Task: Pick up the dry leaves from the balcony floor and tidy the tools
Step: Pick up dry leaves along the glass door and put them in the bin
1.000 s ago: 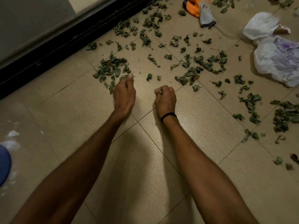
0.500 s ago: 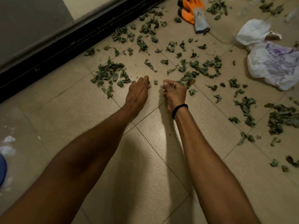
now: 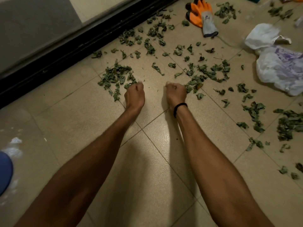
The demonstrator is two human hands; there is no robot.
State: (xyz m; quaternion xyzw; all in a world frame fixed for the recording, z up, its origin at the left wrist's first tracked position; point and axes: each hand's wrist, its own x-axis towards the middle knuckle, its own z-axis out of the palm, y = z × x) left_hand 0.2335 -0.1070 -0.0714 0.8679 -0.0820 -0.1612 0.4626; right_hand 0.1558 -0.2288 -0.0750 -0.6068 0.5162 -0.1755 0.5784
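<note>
Gathering dry leaves point(image 3: 118, 76), scattered ten to three o'clock; curling left hand point(image 3: 134, 95) and right hand point(image 3: 176, 94) into fists, seemingly clutching scraps; next likely carrying them to bag point(image 3: 278, 68) at two o'clock.

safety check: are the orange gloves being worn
No, left hand and right hand are bare; the orange gloves lie on the floor.

The near tile point(image 3: 78, 112) lies bare and open. Ahead leaves point(image 3: 118, 76) crowd it, a black door track point(image 3: 65, 59) left, bags point(image 3: 278, 69), perhaps plastic, right.
</note>
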